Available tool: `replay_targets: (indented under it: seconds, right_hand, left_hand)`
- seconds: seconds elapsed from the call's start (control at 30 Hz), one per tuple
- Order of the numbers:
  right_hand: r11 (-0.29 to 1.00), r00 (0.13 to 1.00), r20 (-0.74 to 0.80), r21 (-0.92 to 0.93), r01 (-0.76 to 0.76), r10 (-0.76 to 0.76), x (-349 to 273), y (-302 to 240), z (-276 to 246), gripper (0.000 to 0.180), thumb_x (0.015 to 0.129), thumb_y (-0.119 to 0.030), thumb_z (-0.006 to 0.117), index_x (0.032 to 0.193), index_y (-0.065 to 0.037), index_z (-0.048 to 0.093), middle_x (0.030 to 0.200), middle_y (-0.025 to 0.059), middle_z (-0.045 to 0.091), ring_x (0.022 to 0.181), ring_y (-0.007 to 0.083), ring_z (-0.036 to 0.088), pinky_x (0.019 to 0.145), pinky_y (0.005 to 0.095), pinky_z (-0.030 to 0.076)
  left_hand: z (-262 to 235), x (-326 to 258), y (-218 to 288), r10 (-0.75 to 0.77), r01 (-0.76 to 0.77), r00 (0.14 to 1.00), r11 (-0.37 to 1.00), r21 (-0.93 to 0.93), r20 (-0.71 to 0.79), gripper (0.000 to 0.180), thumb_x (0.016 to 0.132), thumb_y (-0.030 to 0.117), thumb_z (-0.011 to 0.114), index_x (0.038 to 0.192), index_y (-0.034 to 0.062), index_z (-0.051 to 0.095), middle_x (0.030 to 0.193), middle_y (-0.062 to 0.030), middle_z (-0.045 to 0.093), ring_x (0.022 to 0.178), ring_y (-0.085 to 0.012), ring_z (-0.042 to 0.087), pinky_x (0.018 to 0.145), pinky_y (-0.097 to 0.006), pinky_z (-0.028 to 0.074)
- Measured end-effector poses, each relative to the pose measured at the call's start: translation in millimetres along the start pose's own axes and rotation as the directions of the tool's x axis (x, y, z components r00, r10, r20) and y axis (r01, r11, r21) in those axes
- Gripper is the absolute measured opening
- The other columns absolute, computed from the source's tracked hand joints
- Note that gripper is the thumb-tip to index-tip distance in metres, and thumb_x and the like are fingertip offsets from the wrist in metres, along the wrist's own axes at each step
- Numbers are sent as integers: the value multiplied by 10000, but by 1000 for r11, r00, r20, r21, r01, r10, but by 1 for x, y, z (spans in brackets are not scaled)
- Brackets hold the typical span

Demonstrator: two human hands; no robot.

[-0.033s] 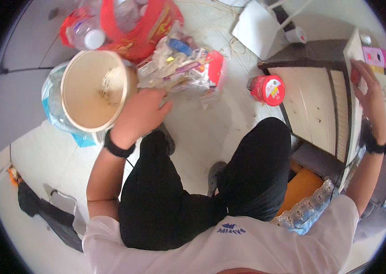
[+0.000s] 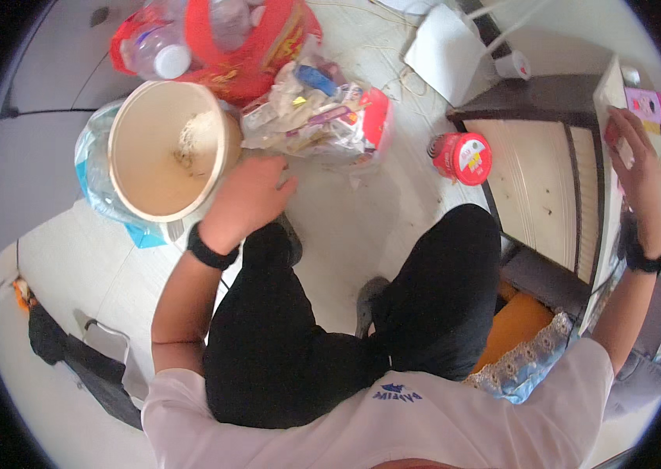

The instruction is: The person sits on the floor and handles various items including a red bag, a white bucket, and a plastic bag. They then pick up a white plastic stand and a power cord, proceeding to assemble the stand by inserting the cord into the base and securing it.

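Observation:
My left hand (image 2: 250, 195) hangs beside the rim of a cream plastic bin (image 2: 162, 191), just short of a clear bag of mixed wrappers (image 2: 307, 117). Its thumb stands apart from the fingers, and nothing shows in it. Inside the bin are pale and dark stains or scraps. On the right, my right hand (image 2: 637, 156) is at the top edge of a cabinet (image 2: 530, 168), its fingers closed round a small red thing (image 2: 612, 133). The fingers partly cover that thing, so its kind is unclear. Both wrists wear black bands.
Behind the bin stands a red bag (image 2: 291, 39) filled with plastic bottles. A red tub with a round lid (image 2: 471, 159) lies on the floor by the cabinet. A pink box (image 2: 643, 104) sits on the cabinet top. My knees (image 2: 467, 234) are bent at the middle.
The view has shifted slightly, so the bin, bags and tub appear a little farther right. My left hand appears slightly farther right too; the right hand keeps its place at the cabinet.

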State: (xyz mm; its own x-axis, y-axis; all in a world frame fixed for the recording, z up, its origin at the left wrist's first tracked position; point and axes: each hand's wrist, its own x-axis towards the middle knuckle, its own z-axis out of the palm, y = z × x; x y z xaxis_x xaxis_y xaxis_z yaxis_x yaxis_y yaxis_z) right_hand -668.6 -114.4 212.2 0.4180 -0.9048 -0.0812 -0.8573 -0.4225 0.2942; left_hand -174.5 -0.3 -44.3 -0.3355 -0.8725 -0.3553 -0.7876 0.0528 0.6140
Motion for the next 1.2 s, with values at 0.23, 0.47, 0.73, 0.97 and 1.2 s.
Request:
replay_targets:
  seconds: [0.23,0.47,0.73,0.97,1.2]
  right_hand:
    - [762,843,-524,494,420,-125,56,-172,-2,682,768,-19,796,1378,-7,492,1395,170,539,1267,274,542,1074,406,441]
    - [80,873,-475,880,468,114,136,-346,95,678,694,-155,891,1265,-37,545,1225,100,605,1042,198,647,901,326,560]
    - [225,919,-386,891,394,-82,149,-389,133,627,749,-55,831,1272,-1,489,1192,113,605,1074,193,636,929,324,545]
    - [-16,909,-380,921,388,171,114,-329,125,638,714,-59,832,1252,-40,490,1167,129,575,1095,232,605,921,373,538]
    - [280,901,-433,862,422,-27,65,-313,126,674,713,-12,840,1251,-48,437,1284,206,514,1178,316,573,957,414,526]
  left_hand:
    - [93,2,-91,-588,49,808,9,-999,34,298,998,367,465,1031,95,584,882,-28,625,704,-152,618,595,-291,483]
    - [91,54,-79,-739,-76,673,-91,-993,16,290,980,366,546,892,89,549,648,-11,513,457,-128,461,402,-263,331]
    - [88,58,-63,-357,-152,707,766,-625,-610,202,927,176,589,931,-12,662,735,-182,639,576,-276,590,560,-386,468]
    - [26,47,-9,-82,-296,735,854,-427,-673,176,903,131,557,891,-21,644,741,-239,601,661,-406,606,584,-415,466]
    - [1,44,3,-121,-190,845,843,-503,-521,166,904,122,551,907,-21,634,734,-195,629,664,-338,635,610,-387,478]
